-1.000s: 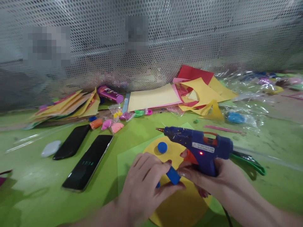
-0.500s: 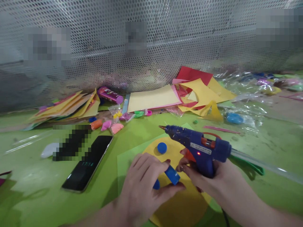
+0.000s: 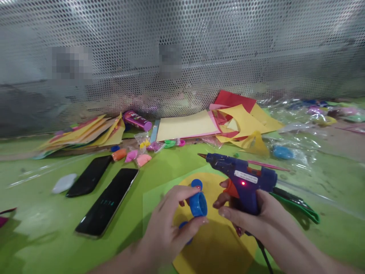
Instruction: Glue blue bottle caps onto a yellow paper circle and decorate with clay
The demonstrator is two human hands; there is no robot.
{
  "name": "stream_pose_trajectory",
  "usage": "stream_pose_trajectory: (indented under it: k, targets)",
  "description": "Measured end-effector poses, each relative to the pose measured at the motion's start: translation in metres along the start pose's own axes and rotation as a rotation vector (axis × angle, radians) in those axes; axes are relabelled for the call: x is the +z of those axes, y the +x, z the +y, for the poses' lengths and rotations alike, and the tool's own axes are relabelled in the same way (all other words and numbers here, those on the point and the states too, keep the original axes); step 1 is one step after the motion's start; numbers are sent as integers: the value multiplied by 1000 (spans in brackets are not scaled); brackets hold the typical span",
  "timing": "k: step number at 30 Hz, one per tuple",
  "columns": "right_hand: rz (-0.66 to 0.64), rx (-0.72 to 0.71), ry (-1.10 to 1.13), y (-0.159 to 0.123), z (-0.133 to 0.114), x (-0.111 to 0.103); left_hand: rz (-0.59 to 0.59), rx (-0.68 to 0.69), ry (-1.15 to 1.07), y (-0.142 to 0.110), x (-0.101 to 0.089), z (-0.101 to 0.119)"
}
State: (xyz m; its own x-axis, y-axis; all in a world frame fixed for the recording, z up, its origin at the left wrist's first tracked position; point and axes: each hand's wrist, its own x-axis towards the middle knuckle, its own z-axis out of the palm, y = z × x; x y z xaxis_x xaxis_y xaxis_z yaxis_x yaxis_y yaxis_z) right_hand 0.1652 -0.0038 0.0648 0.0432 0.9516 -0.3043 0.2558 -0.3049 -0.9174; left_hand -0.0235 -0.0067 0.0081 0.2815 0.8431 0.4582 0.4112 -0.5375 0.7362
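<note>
Blue cap [image 3: 196, 206] at lower centre, pinched in left grip [image 3: 164, 219], open side facing frame right. Right grip [image 3: 265, 217] wrapped round glue gun [image 3: 238, 166], right of centre, red light [image 3: 243, 183] lit.

Between the left hand [image 3: 168, 224] and the right hand [image 3: 256, 219], a gap opens over the bare front of the yellow disc [image 3: 219, 247]. The glue gun [image 3: 242, 175] bars the way beyond the right hand, its cord [image 3: 265, 253] hanging below. Bare counter [image 3: 132, 220] gives a lane between the left hand and the nearer phone [image 3: 110, 205]; another runs from the nozzle toward the small packets [image 3: 142, 160]. Behind the papers [image 3: 185, 125], a perforated metal screen [image 3: 199, 76] closes the back.
</note>
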Motion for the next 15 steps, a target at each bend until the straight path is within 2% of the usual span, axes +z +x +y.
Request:
stream_pose_trajectory:
  k: [4, 9, 15]
  targets:
    - [-44, -41, -17, 1, 7, -2, -20, -79, -140, 0, 0, -1]
    - [-131, -40, 17, -6, 3, -6, 0, -371, -622, 8, 0, 1]
    - [-109, -135, 28, -12, -6, -10, 39, -499, -1122, 19, 3, -6]
